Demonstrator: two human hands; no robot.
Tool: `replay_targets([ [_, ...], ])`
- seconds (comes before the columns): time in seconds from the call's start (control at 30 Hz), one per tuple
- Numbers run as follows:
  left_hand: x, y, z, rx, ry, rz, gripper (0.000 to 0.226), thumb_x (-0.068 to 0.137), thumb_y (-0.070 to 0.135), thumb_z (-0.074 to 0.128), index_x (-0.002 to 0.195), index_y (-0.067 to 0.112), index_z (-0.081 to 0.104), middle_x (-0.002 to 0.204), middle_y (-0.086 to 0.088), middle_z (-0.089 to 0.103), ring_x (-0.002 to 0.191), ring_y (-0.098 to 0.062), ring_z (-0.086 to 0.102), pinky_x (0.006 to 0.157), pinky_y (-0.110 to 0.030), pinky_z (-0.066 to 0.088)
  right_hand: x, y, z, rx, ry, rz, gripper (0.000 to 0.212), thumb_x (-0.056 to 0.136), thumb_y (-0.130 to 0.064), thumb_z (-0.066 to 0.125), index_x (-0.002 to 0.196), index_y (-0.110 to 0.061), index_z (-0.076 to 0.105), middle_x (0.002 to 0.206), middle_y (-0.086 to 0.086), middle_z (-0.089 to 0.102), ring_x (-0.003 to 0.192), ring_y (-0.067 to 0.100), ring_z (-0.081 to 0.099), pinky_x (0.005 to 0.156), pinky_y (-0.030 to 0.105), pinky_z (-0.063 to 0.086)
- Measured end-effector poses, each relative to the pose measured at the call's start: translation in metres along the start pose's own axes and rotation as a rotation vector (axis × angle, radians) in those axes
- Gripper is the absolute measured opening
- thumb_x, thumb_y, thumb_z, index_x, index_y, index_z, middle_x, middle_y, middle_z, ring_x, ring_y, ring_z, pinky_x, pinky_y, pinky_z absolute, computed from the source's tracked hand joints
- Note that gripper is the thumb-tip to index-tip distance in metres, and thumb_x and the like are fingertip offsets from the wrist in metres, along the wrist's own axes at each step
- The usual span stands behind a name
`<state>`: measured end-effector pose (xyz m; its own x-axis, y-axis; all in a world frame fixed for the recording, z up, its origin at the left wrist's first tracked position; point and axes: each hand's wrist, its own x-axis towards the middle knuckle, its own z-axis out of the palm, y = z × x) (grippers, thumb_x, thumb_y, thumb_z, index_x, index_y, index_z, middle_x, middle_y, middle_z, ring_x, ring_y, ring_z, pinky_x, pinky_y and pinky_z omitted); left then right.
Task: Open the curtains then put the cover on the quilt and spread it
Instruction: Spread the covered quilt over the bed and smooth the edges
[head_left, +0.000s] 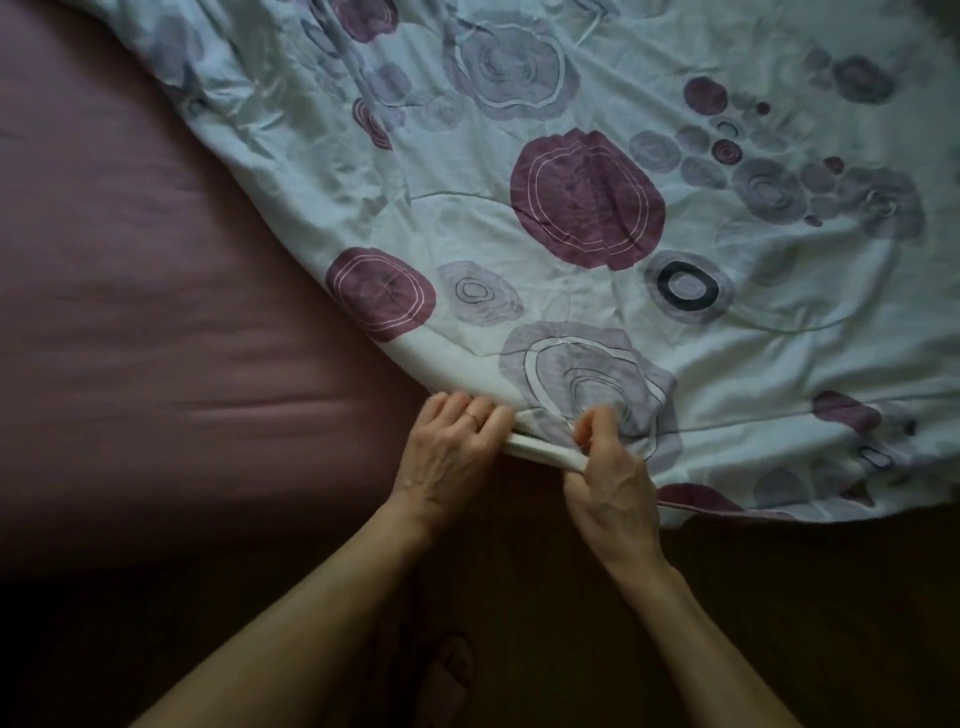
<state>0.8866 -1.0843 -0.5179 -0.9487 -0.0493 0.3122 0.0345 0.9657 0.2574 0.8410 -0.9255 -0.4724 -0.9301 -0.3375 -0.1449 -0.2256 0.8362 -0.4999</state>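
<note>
The corner of the patterned cover (597, 218) is being gripped at the near edge of the bed, where it's lying spread over the mauve sheet (156, 291). The hem is being pinched by the left hand (452, 457), fingers curled over it, and a bunch of fabric is being clamped in the right hand (610, 478) just beside it.

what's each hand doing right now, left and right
Left hand: fingers curled on the near edge of the white quilt cover with purple circles.
Right hand: closed, pinching the same edge.
</note>
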Motion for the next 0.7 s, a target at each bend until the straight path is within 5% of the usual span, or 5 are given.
replay_targets([
  [0.2,0.046,-0.038,-0.006,-0.072,-0.047,0.106,0.011,0.081,0.014,0.057,0.080,0.009,0.067,0.078,-0.009,0.065,0.071,-0.031,0.060,0.067,-0.038,0.049,0.007,0.016,-0.012,-0.093,0.046,-0.034,0.030,0.085,0.000,0.058,0.092,-0.020,0.035,0.067,-0.006,0.046,0.053,0.011,0.050,0.044,0.014,0.033],
  [0.37,0.028,-0.057,-0.024,-0.070,-0.236,0.101,0.015,0.089,0.020,0.053,0.079,0.010,0.058,0.071,-0.008,0.061,0.065,-0.030,0.059,0.061,-0.038,0.044,0.011,0.016,-0.005,-0.276,-0.014,-0.063,0.021,0.089,-0.007,0.052,0.097,-0.020,0.037,0.068,0.001,0.050,0.064,0.029,0.063,0.054,0.029,0.040],
  [0.57,-0.114,-0.068,-0.052,-0.099,-0.393,0.156,0.046,0.099,0.045,0.028,0.081,0.020,0.063,0.069,-0.001,0.067,0.051,-0.020,0.060,0.052,-0.024,0.050,-0.034,0.001,0.059,-0.530,-0.541,-0.163,0.030,0.097,-0.013,0.041,0.126,-0.018,0.035,0.105,0.006,0.066,0.091,0.027,0.065,0.081,0.040,0.052],
  [0.63,-0.138,-0.063,-0.053,-0.089,-0.578,0.163,0.034,0.084,0.056,0.054,0.084,0.024,0.065,0.075,0.004,0.069,0.059,-0.015,0.065,0.055,-0.021,0.052,-0.050,0.002,0.071,-0.532,-0.635,-0.130,0.029,0.097,-0.017,0.046,0.124,-0.020,0.036,0.106,0.003,0.064,0.092,0.022,0.063,0.088,0.038,0.050],
  [0.7,-0.121,-0.072,-0.047,-0.044,-0.591,0.157,0.039,0.059,0.041,0.082,0.088,0.024,0.063,0.071,0.007,0.065,0.053,-0.011,0.061,0.046,-0.018,0.046,-0.042,0.007,0.068,-0.504,-0.616,-0.051,0.026,0.096,-0.019,0.047,0.120,-0.023,0.037,0.106,0.000,0.061,0.094,0.018,0.061,0.089,0.036,0.050],
])
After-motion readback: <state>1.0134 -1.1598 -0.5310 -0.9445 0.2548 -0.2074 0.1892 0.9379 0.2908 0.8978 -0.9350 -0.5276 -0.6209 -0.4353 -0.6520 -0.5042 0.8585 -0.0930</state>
